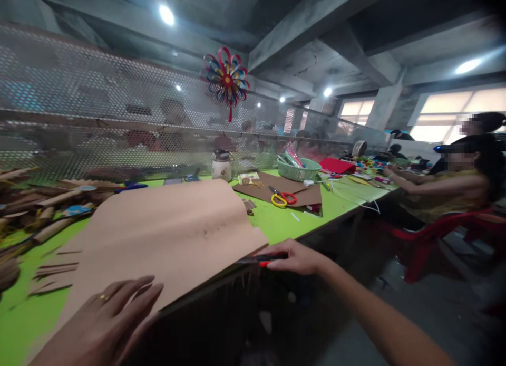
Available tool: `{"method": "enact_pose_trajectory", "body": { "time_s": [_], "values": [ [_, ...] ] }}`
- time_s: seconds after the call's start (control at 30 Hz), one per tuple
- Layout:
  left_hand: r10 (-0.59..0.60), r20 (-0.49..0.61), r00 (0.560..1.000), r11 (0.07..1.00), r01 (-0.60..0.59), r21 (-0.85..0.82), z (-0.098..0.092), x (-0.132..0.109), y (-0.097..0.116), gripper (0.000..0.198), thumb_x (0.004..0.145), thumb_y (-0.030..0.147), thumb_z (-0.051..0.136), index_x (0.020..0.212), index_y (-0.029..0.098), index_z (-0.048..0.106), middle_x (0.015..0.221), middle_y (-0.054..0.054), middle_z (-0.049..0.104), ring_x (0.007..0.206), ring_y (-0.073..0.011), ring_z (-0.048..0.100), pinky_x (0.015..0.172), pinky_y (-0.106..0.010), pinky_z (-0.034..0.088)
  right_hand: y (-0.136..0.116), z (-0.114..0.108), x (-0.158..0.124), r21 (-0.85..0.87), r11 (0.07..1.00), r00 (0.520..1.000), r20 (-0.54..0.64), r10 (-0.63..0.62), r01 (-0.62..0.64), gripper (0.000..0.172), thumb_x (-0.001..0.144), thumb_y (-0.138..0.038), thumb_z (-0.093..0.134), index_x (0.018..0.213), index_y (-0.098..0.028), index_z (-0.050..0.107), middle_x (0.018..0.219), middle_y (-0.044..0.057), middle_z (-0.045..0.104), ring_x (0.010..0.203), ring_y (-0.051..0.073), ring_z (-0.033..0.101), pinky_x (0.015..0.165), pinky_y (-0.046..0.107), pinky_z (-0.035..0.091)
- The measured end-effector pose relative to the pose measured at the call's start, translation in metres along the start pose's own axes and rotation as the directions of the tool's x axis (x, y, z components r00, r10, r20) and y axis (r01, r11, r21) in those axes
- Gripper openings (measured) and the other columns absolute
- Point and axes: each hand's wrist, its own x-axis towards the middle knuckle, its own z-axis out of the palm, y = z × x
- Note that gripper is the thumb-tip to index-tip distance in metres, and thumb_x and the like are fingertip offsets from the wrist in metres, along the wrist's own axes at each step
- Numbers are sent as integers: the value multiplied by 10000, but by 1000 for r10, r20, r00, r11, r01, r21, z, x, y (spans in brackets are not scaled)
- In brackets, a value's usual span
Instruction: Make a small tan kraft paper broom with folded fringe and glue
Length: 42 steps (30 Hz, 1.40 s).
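Observation:
A large sheet of brown kraft paper (pixel 169 229) covers the near part of the green table, its front edge reaching the table's edge. My left hand (pixel 114 313) lies on the paper's lower left with fingers stretched out, a ring on one of them. At the paper's right front corner, my right hand (pixel 296 256) is closed round a slim tool with a red and black handle (pixel 266 260). Its narrow dark end points left along the paper's edge; whether it is a knife or scissors I cannot tell. Cut strips (pixel 57 271) fringe the paper's left side.
Scissors with red and yellow handles (pixel 283 198) lie on brown sheets (pixel 261 184). Behind stand a jar (pixel 221 165) and a green basket (pixel 304 171). Paper rolls and scraps (pixel 47 218) crowd the left. A mesh divider (pixel 98 113) runs behind; a seated person (pixel 462 186) is at right.

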Motion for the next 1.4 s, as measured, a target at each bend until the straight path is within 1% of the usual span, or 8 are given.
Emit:
{"method": "enact_pose_trajectory", "body": {
  "time_s": [0.1, 0.23, 0.33, 0.47, 0.67, 0.9, 1.1, 1.4],
  "values": [
    [46, 130, 990, 998, -51, 41, -3, 3, 17, 311, 842, 406, 486, 1087, 281, 630, 1118, -67, 638, 987, -273, 574, 807, -420, 470, 0, -4, -4, -129, 991, 1000, 26, -15, 18, 401, 826, -358, 582, 1197, -206, 603, 1147, 43, 655, 1033, 197, 607, 925, 306, 446],
    [-20, 201, 979, 998, 6, 68, -10, 9, 29, 311, 854, 376, 491, 1090, 220, 621, 1124, -120, 589, 1012, -282, 519, 819, -432, 435, 2, -3, -3, -193, 981, 1000, 7, -15, 16, 384, 838, -367, 563, 1200, -246, 598, 1176, 25, 640, 1059, 190, 599, 937, 309, 449],
    [-23, 234, 972, 998, 9, 60, -11, 13, 31, 292, 868, 297, 469, 1126, 248, 597, 1086, -109, 590, 938, -258, 527, 787, -422, 424, 3, 2, -1, -200, 980, 1000, 1, -24, 23, 381, 847, -354, 551, 1213, -252, 587, 1183, 20, 635, 1061, 186, 597, 930, 309, 459],
    [67, 261, 963, 997, -71, 9, -6, 14, 35, 398, 867, 156, 419, 1236, 273, 512, 1202, -84, 565, 1030, -255, 509, 825, -412, 400, 2, 11, -1, -263, 965, 1000, -20, -15, 9, 385, 860, -341, 531, 1236, -265, 565, 1197, 18, 626, 1071, 189, 590, 932, 323, 459],
    [49, 231, 972, 995, -69, 77, 1, 9, 46, 390, 883, 245, 468, 1273, 248, 479, 1242, -78, 575, 1086, -266, 518, 859, -411, 384, 2, 14, -3, -273, 962, 1000, -9, 7, -9, 390, 869, -347, 521, 1248, -263, 553, 1191, 22, 629, 1057, 184, 596, 914, 312, 471],
    [-102, 94, 990, 984, 87, 158, 15, -4, 69, 438, 867, 255, 502, 1297, 183, 460, 1335, -103, 501, 1193, -256, 476, 970, -411, 343, 4, 19, -10, -295, 955, 998, -65, 0, -19, 388, 856, -348, 544, 1229, -248, 571, 1186, 38, 632, 1063, 196, 594, 869, 306, 493],
    [-139, 26, 990, 978, 134, 159, 23, -5, 76, 416, 858, 235, 501, 1271, 187, 486, 1344, -88, 495, 1227, -257, 453, 984, -414, 334, 0, 21, -6, -288, 958, 998, -61, -22, 4, 384, 846, -336, 562, 1219, -246, 580, 1165, 45, 643, 1050, 194, 601, 929, 331, 459],
    [-137, 41, 990, 980, 130, 149, 19, -6, 78, 432, 853, 195, 483, 1285, 178, 472, 1344, -96, 493, 1226, -267, 453, 968, -440, 347, 4, 28, -6, -259, 965, 995, -81, -53, 30, 379, 843, -344, 564, 1204, -234, 591, 1153, 58, 649, 1043, 202, 603, 935, 359, 456]
  ]
}}
